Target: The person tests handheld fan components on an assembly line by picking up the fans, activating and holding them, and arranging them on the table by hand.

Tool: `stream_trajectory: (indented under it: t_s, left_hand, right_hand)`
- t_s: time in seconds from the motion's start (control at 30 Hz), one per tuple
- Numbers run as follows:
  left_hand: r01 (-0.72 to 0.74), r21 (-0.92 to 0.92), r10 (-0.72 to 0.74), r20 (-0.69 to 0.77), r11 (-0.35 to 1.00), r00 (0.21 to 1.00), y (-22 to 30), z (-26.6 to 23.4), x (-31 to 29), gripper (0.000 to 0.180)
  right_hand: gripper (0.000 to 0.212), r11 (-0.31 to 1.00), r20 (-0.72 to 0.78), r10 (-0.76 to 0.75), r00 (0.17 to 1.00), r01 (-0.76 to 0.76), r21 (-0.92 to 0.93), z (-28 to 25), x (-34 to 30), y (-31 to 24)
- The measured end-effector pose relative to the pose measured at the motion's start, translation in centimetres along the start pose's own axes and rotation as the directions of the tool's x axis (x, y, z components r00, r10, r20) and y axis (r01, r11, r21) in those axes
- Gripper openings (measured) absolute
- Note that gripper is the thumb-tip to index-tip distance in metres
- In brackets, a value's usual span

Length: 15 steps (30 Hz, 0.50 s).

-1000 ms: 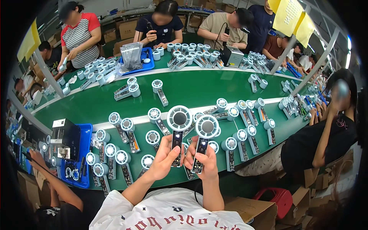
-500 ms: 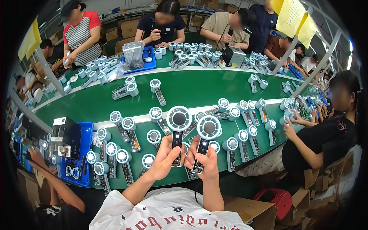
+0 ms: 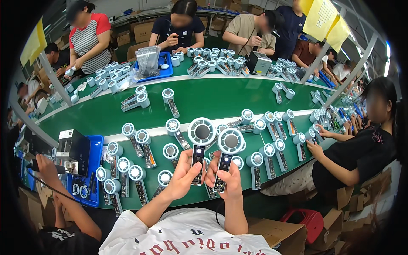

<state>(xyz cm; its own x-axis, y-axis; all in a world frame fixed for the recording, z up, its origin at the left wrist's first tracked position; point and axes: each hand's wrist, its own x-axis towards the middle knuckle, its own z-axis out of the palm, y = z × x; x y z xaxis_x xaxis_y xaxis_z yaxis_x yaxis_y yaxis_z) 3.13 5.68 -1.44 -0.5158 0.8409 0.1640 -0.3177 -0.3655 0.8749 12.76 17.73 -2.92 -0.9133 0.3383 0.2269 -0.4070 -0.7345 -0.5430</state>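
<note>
My left hand (image 3: 182,175) is closed around the bare handle of a light blue handheld fan (image 3: 201,131), its thumb across the exposed circuit board. My right hand (image 3: 230,180) grips a second handheld fan (image 3: 230,141) the same way. Both fans stand upright side by side, their round grilles with grey centres facing me. A small white light shines on each board. Under and around my hands lie more fans of the same kind, such as one with a pale centre (image 3: 164,177) beside my left wrist and another (image 3: 256,159) to the right of my right hand.
A blue tray (image 3: 96,170) on the left holds loose rings beside a black-and-silver box (image 3: 73,152). The green conveyor belt (image 3: 204,95) carries several fans. Co-workers sit opposite and on both sides. Cardboard boxes (image 3: 276,229) and a red stool (image 3: 307,225) stand at lower right.
Fans on the belt have shifted left. The fan in my left hand has tilted slightly right. The left co-worker's hand has risen with a dark corded tool; the right co-worker's hands have moved.
</note>
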Motion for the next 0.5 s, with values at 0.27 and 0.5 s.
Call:
stream_trajectory:
  t_s: [0.27, 0.5]
  left_hand:
    - [-0.006, -0.016, 0.006, 0.0, 1.0, 1.0, -0.31, -0.3, -0.01, 0.037]
    - [-0.013, -0.043, 0.011, -0.046, 0.999, 0.999, -0.77, -0.23, 0.22, 0.027]
  right_hand:
    - [0.049, 1.0, 0.001, -0.011, 1.0, 0.011, -0.012, -0.11, 0.07, 0.15]
    - [0.046, 0.995, 0.041, 0.016, 0.999, -0.02, 0.097, -0.79, 0.08, 0.4]
